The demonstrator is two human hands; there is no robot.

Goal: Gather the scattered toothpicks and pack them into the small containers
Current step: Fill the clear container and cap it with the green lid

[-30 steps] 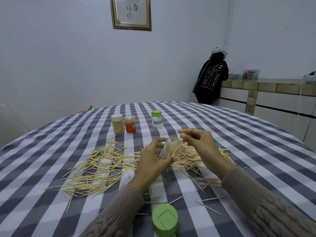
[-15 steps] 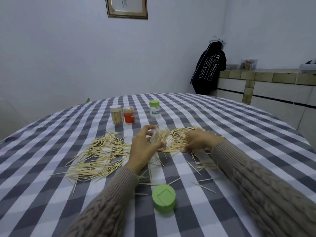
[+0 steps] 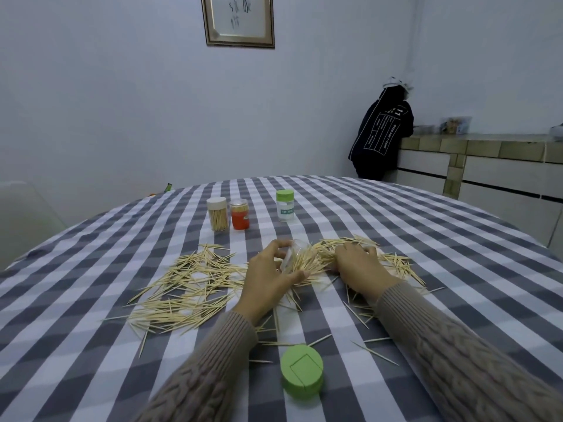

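Note:
Scattered toothpicks point(image 3: 189, 287) lie in a broad heap on the checked tablecloth, with a second heap point(image 3: 393, 260) further right. My left hand point(image 3: 268, 275) grips a small clear container point(image 3: 292, 257) tilted on its side, toothpicks sticking out of its mouth. My right hand point(image 3: 356, 266) lies palm-down on the right heap, fingers curled among the toothpicks there. A green lid point(image 3: 301, 371) lies close to me. At the back stand a white-capped jar of toothpicks point(image 3: 217, 214), an orange jar point(image 3: 239, 214) and a green-capped jar point(image 3: 285, 205).
The round table point(image 3: 457, 239) with its grey and white cloth curves away on all sides. A person in a dark jacket point(image 3: 382, 132) leans on a tiled counter point(image 3: 487, 147) at the back right. A framed picture point(image 3: 239, 19) hangs on the wall.
My right hand dropped from above the container down onto the right heap of toothpicks. My left hand lowered the container toward the table. The camera tilted slightly.

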